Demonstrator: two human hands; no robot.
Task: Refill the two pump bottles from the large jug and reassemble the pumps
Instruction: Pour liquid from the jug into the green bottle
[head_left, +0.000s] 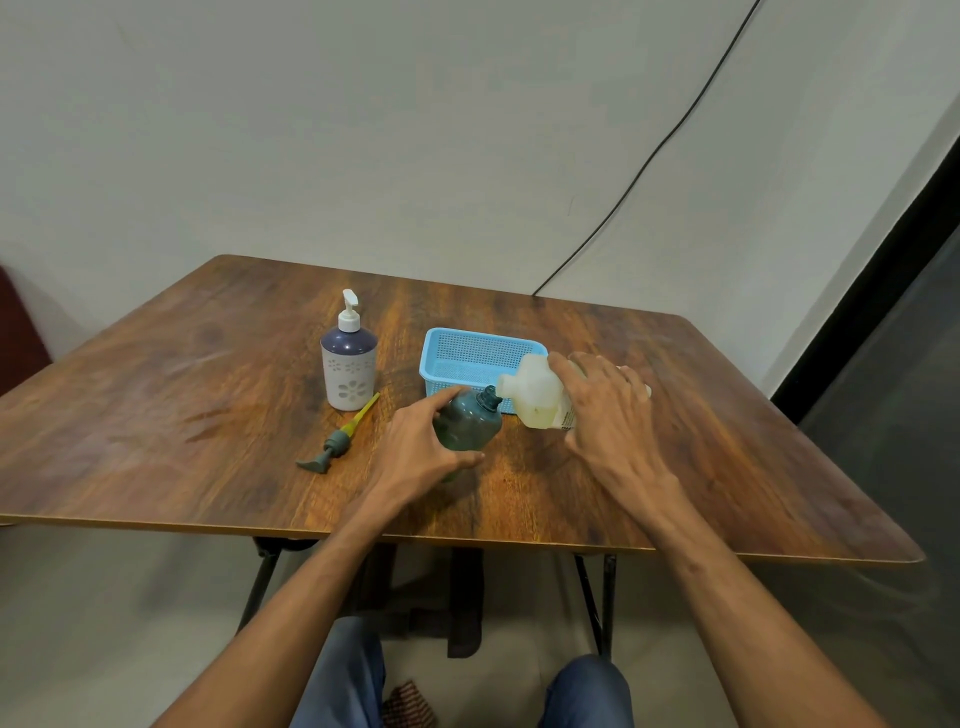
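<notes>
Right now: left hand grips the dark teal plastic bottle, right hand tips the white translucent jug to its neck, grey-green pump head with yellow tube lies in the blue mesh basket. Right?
No. Head view: the grey-green pump head with yellow tube lies on the wooden table, left of the left hand, not in the blue mesh basket. The rest holds.

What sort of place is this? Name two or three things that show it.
Likely a plain room set up for this task, not a kitchen: a wood-topped table against a bare wall, a black cable hanging down that wall, plus a jug, a green bottle and a blue basket.
</notes>
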